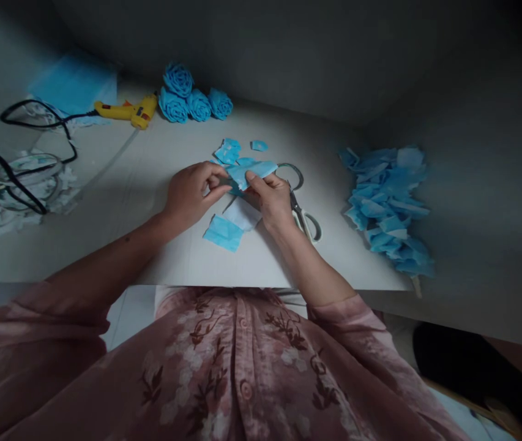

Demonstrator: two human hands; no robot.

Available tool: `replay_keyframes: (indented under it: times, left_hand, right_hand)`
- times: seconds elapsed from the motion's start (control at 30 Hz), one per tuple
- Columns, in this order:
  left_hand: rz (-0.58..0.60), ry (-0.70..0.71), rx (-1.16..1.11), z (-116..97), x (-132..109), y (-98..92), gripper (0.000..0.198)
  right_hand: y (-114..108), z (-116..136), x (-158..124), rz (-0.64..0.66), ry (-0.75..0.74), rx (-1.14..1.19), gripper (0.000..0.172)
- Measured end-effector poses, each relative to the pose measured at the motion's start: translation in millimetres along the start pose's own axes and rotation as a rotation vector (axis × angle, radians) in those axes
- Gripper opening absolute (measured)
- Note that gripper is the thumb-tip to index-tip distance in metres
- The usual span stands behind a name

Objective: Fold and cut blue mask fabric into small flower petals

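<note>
A folded blue piece of thin material (255,173) is pinched between the thumb and fingers of my right hand (272,199). My left hand (194,191) is at the left end of that piece, thumb and forefinger curled near its edge; whether they grip it is hard to tell. Just beyond the hands lie small blue scraps (228,150). Nearer me, a flat blue square (224,233) lies beside a whitish piece (242,214). White-handled scissors (304,214) rest on the table, partly behind my right hand and wrist.
Blue rolled flowers (199,105) stand at the back beside a yellow glue gun (127,112), whose black cord loops left over white scraps (10,211). A blue sheet (74,82) lies back left. A heap of blue pieces (393,202) covers the table's (150,269) right side.
</note>
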State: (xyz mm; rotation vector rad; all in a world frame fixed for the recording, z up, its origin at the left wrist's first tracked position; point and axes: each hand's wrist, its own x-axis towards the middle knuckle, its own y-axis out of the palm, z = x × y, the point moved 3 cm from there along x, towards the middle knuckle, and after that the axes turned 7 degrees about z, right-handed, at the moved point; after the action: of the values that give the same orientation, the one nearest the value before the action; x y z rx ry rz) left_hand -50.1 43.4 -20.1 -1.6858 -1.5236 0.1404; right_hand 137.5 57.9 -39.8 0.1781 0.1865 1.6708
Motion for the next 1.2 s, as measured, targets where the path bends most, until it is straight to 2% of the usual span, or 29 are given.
replay_keyframes:
  times: [0.17,0.27,0.4,0.77,1.0,1.2]
  left_hand:
    - [0.096,-0.122,-0.326,-4,-1,8.7,0.015]
    - [0.108,-0.164,-0.401,-5,-2,13.1,0.015]
    - [0.089,-0.198,-0.411,-1,-2,15.1,0.017]
    - [0.06,-0.214,-0.453,4,0,16.6,0.016]
    - [0.062,-0.22,-0.443,10,1,19.6,0.02]
    - [0.067,-0.215,-0.436,8,2,18.3,0.014]
  right_hand:
    - [0,6,-3,-0.047,-0.113,-0.142,0.035]
    - [2,7,-5,-0.041,-0.14,-0.156,0.032]
    - [5,8,-7,-0.015,-0.155,-0.124,0.026]
    - [6,0,-6,0.022,-0.107,-0.088,0.026]
    - [8,-2,-7,0.048,-0.101,-0.066,0.033]
    - [8,-2,-8,0.053,-0.061,-0.069,0.035]
